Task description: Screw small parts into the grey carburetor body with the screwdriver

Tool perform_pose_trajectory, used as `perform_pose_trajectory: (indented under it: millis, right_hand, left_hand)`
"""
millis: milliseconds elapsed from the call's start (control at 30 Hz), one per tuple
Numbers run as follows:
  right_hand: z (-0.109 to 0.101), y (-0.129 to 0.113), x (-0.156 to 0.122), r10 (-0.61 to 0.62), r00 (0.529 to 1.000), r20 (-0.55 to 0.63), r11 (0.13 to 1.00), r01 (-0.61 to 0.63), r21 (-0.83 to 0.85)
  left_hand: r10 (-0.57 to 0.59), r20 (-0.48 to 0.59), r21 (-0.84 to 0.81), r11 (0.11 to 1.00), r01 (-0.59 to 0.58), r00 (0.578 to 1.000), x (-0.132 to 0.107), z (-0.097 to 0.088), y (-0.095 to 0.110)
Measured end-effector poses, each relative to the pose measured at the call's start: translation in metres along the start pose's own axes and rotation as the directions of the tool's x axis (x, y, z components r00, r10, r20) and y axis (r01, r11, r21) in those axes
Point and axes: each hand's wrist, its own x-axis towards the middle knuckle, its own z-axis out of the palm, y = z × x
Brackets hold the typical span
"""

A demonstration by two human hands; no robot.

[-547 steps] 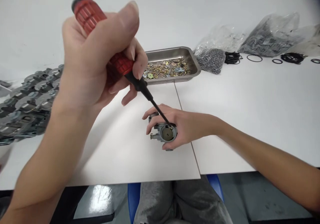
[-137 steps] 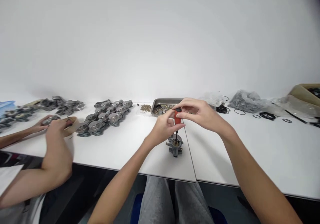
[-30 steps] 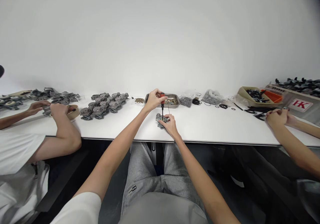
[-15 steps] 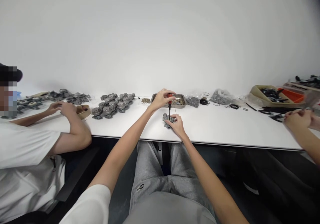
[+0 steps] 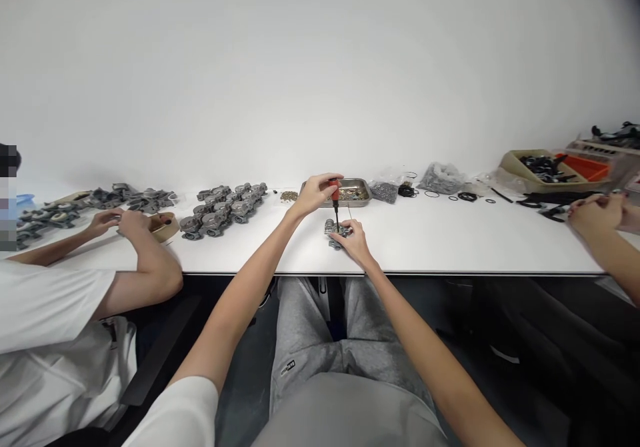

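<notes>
My left hand (image 5: 317,192) is closed on the red and black handle of a screwdriver (image 5: 335,196), gripping it near the top. The screwdriver stands nearly upright, its shaft pointing down into a small grey metal part (image 5: 331,228) on the white table. This part looks like a carburetor body; the screwdriver's tip is hidden in it. My right hand (image 5: 355,240) grips the metal part from its right side, thumb and fingers around it. Just behind my hands lies a metal tray (image 5: 361,200) with small brass-coloured pieces.
Several grey carburetor-like bodies (image 5: 213,224) stand in rows to the left. Small brass pieces (image 5: 289,196), a bag of dark small parts (image 5: 385,192) and black rings (image 5: 467,196) line the back. A beige bin (image 5: 515,170) stands right. Co-workers' hands (image 5: 134,222) are at both sides.
The camera view has shifted slightly. The screwdriver now leans a little, with its handle toward the left, and more of its handle shows below my left fingers. Both hands keep their hold.
</notes>
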Motion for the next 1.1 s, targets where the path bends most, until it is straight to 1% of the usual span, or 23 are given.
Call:
perform_pose_trajectory:
  millis: [67, 133, 200, 267, 333, 433, 567, 633, 667, 700, 733, 767, 800, 833, 867, 900, 933, 1000, 1100]
  right_hand:
    - [0.000, -0.001, 0.000, -0.005, 1.000, -0.001, 1.000, 0.005, -0.001]
    - [0.000, -0.002, -0.001, -0.008, 1.000, 0.003, 1.000, 0.008, 0.000]
    - [0.000, -0.002, -0.001, -0.007, 1.000, 0.008, 1.000, 0.007, 0.004]
    - [0.000, -0.002, -0.001, -0.005, 1.000, 0.011, 1.000, 0.005, 0.008]
    - [0.000, 0.000, -0.001, -0.003, 1.000, 0.010, 1.000, 0.003, 0.013]
    - [0.000, 0.001, -0.001, 0.001, 1.000, 0.002, 1.000, -0.001, 0.021]
    - [0.000, 0.001, -0.001, -0.003, 1.000, 0.004, 1.000, 0.003, 0.027]
    - [0.000, 0.000, -0.001, -0.011, 1.000, 0.006, 1.000, 0.011, 0.022]
    - [0.000, 0.000, -0.001, -0.016, 1.000, 0.008, 1.000, 0.016, 0.017]
    - [-0.001, -0.001, -0.001, -0.022, 1.000, 0.010, 1.000, 0.022, 0.011]
    - [-0.001, -0.001, -0.002, -0.028, 1.000, 0.013, 1.000, 0.028, 0.005]
    - [-0.001, -0.001, -0.002, -0.036, 0.999, 0.020, 0.999, 0.036, -0.002]
    - [-0.001, -0.002, -0.002, -0.045, 0.999, 0.029, 0.999, 0.046, -0.009]
    - [-0.001, -0.002, -0.002, -0.055, 0.998, 0.040, 0.998, 0.056, -0.017]
    - [-0.001, -0.002, -0.002, -0.066, 0.997, 0.051, 0.997, 0.067, -0.026]
    - [-0.002, -0.003, -0.002, -0.075, 0.995, 0.061, 0.996, 0.077, -0.036]
    - [-0.002, -0.003, -0.002, -0.083, 0.994, 0.070, 0.995, 0.087, -0.046]
    - [-0.002, -0.005, -0.003, -0.098, 0.992, 0.085, 0.992, 0.104, -0.070]
    - [-0.003, -0.010, -0.004, -0.117, 0.987, 0.107, 0.985, 0.129, -0.114]
  left_hand:
    - [0.032, 0.017, 0.068, 0.997, -0.034, 0.999, 0.002, 0.008, 0.004]
    - [0.049, -0.012, 0.088, 0.995, -0.048, 0.999, 0.005, 0.015, 0.005]
    - [0.030, -0.050, 0.035, 0.999, -0.028, 0.998, 0.007, 0.020, 0.003]
    - [-0.006, -0.080, -0.024, 1.000, 0.004, 0.997, 0.009, 0.020, -0.003]
    - [-0.019, -0.111, -0.021, 1.000, 0.016, 0.994, 0.010, 0.016, -0.008]
    - [0.004, -0.124, 0.055, 0.998, 0.003, 0.992, 0.011, 0.009, -0.013]
    - [0.016, -0.081, 0.102, 0.995, -0.007, 0.997, 0.010, 0.003, -0.008]
    - [0.018, -0.074, 0.115, 0.993, -0.009, 0.997, 0.005, -0.004, -0.004]
    - [0.017, -0.097, 0.116, 0.993, -0.005, 0.995, 0.001, -0.010, -0.004]
    - [0.013, -0.150, 0.108, 0.994, 0.004, 0.989, -0.004, -0.018, -0.005]
    - [0.007, -0.240, 0.097, 0.995, 0.017, 0.971, -0.010, -0.028, -0.008]
    - [0.000, -0.357, 0.083, 0.996, 0.031, 0.934, -0.017, -0.039, -0.014]
    - [-0.011, -0.492, 0.064, 0.997, 0.049, 0.870, -0.025, -0.050, -0.022]
    - [-0.020, -0.623, 0.057, 0.996, 0.071, 0.782, -0.034, -0.061, -0.031]
    - [-0.036, -0.709, 0.055, 0.993, 0.106, 0.704, -0.044, -0.071, -0.043]
    - [-0.051, -0.744, 0.054, 0.989, 0.136, 0.667, -0.054, -0.080, -0.054]
    - [-0.066, -0.761, 0.052, 0.985, 0.162, 0.646, -0.065, -0.086, -0.066]
    - [-0.105, -0.773, 0.048, 0.974, 0.223, 0.626, -0.088, -0.093, -0.089]
    - [-0.141, -0.788, 0.070, 0.947, 0.314, 0.600, -0.119, -0.093, -0.116]
